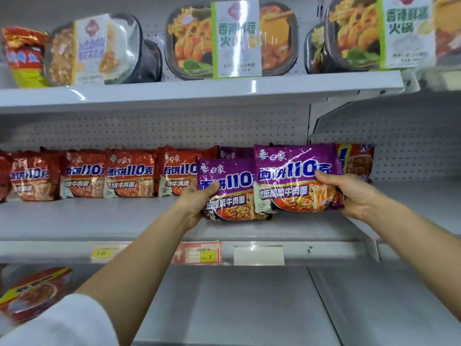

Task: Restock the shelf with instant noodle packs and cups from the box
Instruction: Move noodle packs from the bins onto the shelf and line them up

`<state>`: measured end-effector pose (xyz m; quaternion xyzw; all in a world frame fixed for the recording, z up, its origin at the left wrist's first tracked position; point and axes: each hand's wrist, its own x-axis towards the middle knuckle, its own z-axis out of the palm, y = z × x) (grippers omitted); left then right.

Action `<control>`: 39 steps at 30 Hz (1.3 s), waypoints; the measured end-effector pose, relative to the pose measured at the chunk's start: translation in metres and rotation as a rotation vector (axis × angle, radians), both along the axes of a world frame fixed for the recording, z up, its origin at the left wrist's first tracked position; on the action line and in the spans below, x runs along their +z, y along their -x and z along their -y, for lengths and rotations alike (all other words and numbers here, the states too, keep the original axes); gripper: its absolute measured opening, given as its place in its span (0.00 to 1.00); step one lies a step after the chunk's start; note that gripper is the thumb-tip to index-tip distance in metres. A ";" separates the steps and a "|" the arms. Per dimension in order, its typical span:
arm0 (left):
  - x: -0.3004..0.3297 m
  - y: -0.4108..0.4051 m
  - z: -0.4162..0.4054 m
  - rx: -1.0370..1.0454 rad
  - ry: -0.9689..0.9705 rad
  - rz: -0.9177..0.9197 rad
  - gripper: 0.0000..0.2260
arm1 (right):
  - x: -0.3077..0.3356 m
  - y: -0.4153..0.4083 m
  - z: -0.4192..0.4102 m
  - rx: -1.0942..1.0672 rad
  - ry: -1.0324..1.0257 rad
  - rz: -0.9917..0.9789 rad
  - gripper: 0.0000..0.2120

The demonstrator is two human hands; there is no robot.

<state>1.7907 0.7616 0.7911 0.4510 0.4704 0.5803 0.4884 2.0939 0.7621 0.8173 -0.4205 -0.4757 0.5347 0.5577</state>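
Two purple instant noodle packs stand on the middle shelf (pixel 124 221). My left hand (pixel 197 203) grips the left purple pack (pixel 228 191) at its lower left edge. My right hand (pixel 349 193) holds the right purple pack (pixel 294 176) at its right side, thumb on the front. The right pack overlaps the left one slightly. Another purple pack (pixel 235 153) peeks out behind them. A row of red noodle packs (pixel 129 173) lines the shelf's back to the left. The box is not in view.
An orange-red pack (pixel 356 161) stands behind my right hand. The top shelf (pixel 199 89) carries boxed hot-pot meals (pixel 232 41) and a bowl meal (pixel 94 51). Price tags (pixel 199 253) hang on the middle shelf's front edge. A red pack (pixel 32 293) lies at the lower left.
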 end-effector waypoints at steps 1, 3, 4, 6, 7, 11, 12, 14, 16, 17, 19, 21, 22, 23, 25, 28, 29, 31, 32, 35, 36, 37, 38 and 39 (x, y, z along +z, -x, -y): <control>-0.001 0.000 -0.005 0.006 0.002 -0.005 0.20 | -0.003 -0.006 -0.007 -0.023 0.001 -0.015 0.21; -0.001 -0.002 -0.017 0.014 0.007 -0.011 0.18 | -0.008 -0.019 -0.022 -0.069 0.000 -0.041 0.20; -0.001 -0.003 -0.022 0.013 0.009 -0.013 0.17 | -0.011 -0.024 -0.029 -0.085 -0.002 -0.049 0.21; -0.004 -0.004 -0.032 0.003 0.005 -0.017 0.17 | -0.018 -0.033 -0.043 -0.104 -0.011 -0.052 0.26; -0.005 -0.005 -0.036 -0.002 0.002 -0.016 0.17 | -0.021 -0.037 -0.048 -0.112 -0.011 -0.051 0.30; -0.007 -0.008 -0.051 -0.017 -0.015 -0.061 0.16 | -0.033 -0.045 -0.066 -0.117 0.003 -0.022 0.35; -0.007 -0.009 -0.055 -0.026 -0.021 -0.081 0.16 | -0.035 -0.046 -0.069 -0.107 0.001 -0.021 0.34; -0.006 -0.011 -0.062 -0.044 -0.033 -0.128 0.16 | -0.036 -0.050 -0.076 -0.071 -0.008 0.003 0.28; -0.005 -0.011 -0.065 -0.080 -0.050 -0.200 0.17 | -0.034 -0.054 -0.079 -0.031 -0.017 0.087 0.21; -0.006 -0.009 -0.066 -0.097 -0.055 -0.259 0.18 | -0.032 -0.057 -0.080 -0.017 -0.025 0.139 0.18; -0.008 -0.003 -0.070 -0.134 -0.058 -0.397 0.27 | -0.028 -0.065 -0.083 -0.002 -0.039 0.265 0.19; -0.007 0.000 -0.071 -0.159 -0.039 -0.519 0.34 | -0.024 -0.073 -0.085 0.024 -0.037 0.374 0.23; -0.006 0.001 -0.073 -0.171 -0.030 -0.562 0.37 | -0.021 -0.076 -0.086 0.039 -0.031 0.413 0.25; -0.004 0.000 -0.076 -0.176 -0.026 -0.596 0.39 | -0.020 -0.079 -0.089 0.052 -0.026 0.443 0.26; -0.001 -0.002 -0.083 -0.163 -0.031 -0.631 0.40 | -0.018 -0.081 -0.096 0.062 -0.014 0.459 0.23; -0.001 -0.008 -0.099 -0.125 -0.042 -0.629 0.45 | -0.018 -0.079 -0.108 0.031 -0.003 0.434 0.18; -0.002 -0.012 -0.104 -0.109 -0.047 -0.631 0.46 | -0.020 -0.079 -0.115 0.016 -0.002 0.436 0.20; -0.003 -0.018 -0.116 -0.075 -0.058 -0.601 0.42 | -0.022 -0.079 -0.128 -0.014 0.002 0.427 0.24; -0.002 -0.021 -0.122 -0.064 -0.065 -0.574 0.41 | -0.023 -0.079 -0.135 -0.032 0.004 0.420 0.25; -0.003 -0.026 -0.145 -0.035 -0.079 -0.569 0.42 | -0.025 -0.081 -0.162 -0.069 -0.010 0.421 0.25; -0.004 -0.026 -0.149 -0.024 -0.076 -0.585 0.43 | -0.027 -0.081 -0.167 -0.087 -0.011 0.425 0.24; -0.004 -0.026 -0.156 -0.009 -0.076 -0.597 0.44 | -0.027 -0.081 -0.175 -0.102 -0.014 0.430 0.23; -0.005 -0.026 -0.162 0.002 -0.080 -0.602 0.43 | -0.028 -0.081 -0.182 -0.120 -0.014 0.435 0.22; -0.006 -0.027 -0.166 0.015 -0.088 -0.617 0.43 | -0.028 -0.080 -0.188 -0.132 -0.016 0.442 0.21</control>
